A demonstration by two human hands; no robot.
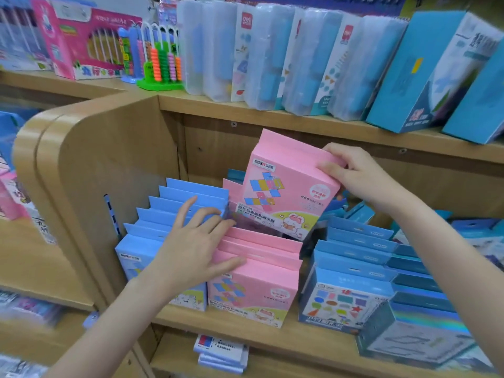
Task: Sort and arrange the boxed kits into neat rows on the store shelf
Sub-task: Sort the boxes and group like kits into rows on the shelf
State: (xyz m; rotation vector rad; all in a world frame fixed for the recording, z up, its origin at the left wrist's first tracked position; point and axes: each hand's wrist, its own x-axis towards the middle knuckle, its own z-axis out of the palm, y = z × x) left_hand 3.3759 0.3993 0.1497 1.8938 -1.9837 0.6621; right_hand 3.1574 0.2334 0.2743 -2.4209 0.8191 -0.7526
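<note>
My right hand [357, 174] grips the top right corner of a pink boxed kit [286, 186], held tilted above the middle shelf. Beneath it stands a row of pink kits [253, 285], front to back. My left hand [196, 241] lies spread across the tops of the pink row and of the neighbouring row of light blue kits [174, 211], thumb on a pink box, fingers touching the blue ones. A third row of darker blue kits [349, 271] stands to the right.
The wooden shelf [245, 334] has a curved side panel [90, 170] on the left. The upper shelf carries clear plastic cases [272, 58], teal boxes [425, 77], an abacus [161, 64] and a pink toy box [90, 45]. More blue boxes are jumbled at the right [417, 339].
</note>
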